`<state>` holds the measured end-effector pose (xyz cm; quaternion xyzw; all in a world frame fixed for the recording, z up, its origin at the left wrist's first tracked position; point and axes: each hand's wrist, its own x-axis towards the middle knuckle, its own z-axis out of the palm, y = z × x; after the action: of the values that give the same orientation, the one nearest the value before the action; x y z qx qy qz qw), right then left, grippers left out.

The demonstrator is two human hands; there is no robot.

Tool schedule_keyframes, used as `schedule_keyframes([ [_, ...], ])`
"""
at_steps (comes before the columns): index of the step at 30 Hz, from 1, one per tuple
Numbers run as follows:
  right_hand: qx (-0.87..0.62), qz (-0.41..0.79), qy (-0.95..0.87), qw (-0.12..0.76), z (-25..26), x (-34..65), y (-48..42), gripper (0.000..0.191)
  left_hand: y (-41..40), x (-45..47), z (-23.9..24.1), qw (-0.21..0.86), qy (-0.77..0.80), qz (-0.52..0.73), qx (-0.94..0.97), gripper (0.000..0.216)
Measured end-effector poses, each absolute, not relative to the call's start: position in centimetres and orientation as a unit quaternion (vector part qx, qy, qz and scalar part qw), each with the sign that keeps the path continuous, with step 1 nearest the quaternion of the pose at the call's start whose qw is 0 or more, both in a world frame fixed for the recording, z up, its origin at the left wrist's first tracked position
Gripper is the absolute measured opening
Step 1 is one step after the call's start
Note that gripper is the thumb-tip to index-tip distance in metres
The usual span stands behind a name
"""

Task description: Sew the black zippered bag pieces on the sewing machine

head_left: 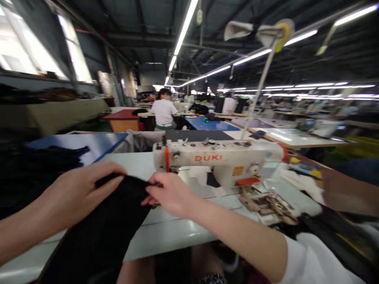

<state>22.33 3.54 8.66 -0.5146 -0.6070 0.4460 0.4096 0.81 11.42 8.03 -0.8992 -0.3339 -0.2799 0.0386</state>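
A long piece of black fabric (103, 225) hangs from both my hands over the front edge of the sewing table (177, 232). My left hand (85, 189) pinches its upper left edge between thumb and fingers. At the upper right corner, my right hand (168, 193) grips the cloth with its fingertips. Just behind my right hand stands a white industrial sewing machine (192, 157) with orange trim. Its needle area is partly hidden by that hand.
A tray of small parts (272, 205) sits at the machine's right. Dark cloth (53, 161) is heaped on the left. A thread stand (262, 83) rises behind the machine. Farther off, a person in a white shirt (164, 112) is among other worktables.
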Motion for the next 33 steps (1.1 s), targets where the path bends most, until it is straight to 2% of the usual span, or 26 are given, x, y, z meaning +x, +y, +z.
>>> schedule_keyframes([
  [2,-0.503,0.356,-0.642,0.455,8.7,19.8,7.7,0.014,11.3,0.3,13.4,0.181,-0.347,-0.198,-0.899,0.045],
  [4,-0.486,0.226,-0.685,0.494,8.4,17.3,11.6,0.008,11.8,-0.1,16.1,0.277,-0.364,-0.138,-0.879,0.047],
  [6,-0.436,0.166,-0.689,0.555,7.3,15.3,14.7,0.008,12.6,-0.8,15.8,0.331,-0.346,-0.135,-0.867,0.038],
  [8,-0.403,0.171,-0.697,0.568,5.0,14.2,16.5,0.014,13.0,-1.6,13.0,0.355,-0.317,-0.129,-0.87,0.03],
  [14,-0.405,0.189,-0.74,0.503,-5.0,16.3,15.7,0.022,12.2,-0.1,-0.9,0.256,-0.299,-0.109,-0.913,0.016],
  [17,-0.425,0.182,-0.756,0.464,-7.8,18.2,14.7,0.027,11.5,1.8,-5.5,0.207,-0.3,-0.122,-0.923,0.011],
  [20,-0.435,0.169,-0.778,0.421,-8.4,19.9,14.5,0.031,11.1,2.9,-6.8,0.171,-0.328,-0.136,-0.919,0.01],
  [25,-0.444,0.122,-0.82,0.339,-7.9,22.0,14.3,0.032,11.0,3.4,-6.4,0.135,-0.342,-0.14,-0.919,0.008],
  [33,-0.466,-0.008,-0.863,0.195,-6.1,23.6,13.0,0.02,10.7,5.1,-6.4,0.11,-0.327,-0.131,-0.929,0.01],
])
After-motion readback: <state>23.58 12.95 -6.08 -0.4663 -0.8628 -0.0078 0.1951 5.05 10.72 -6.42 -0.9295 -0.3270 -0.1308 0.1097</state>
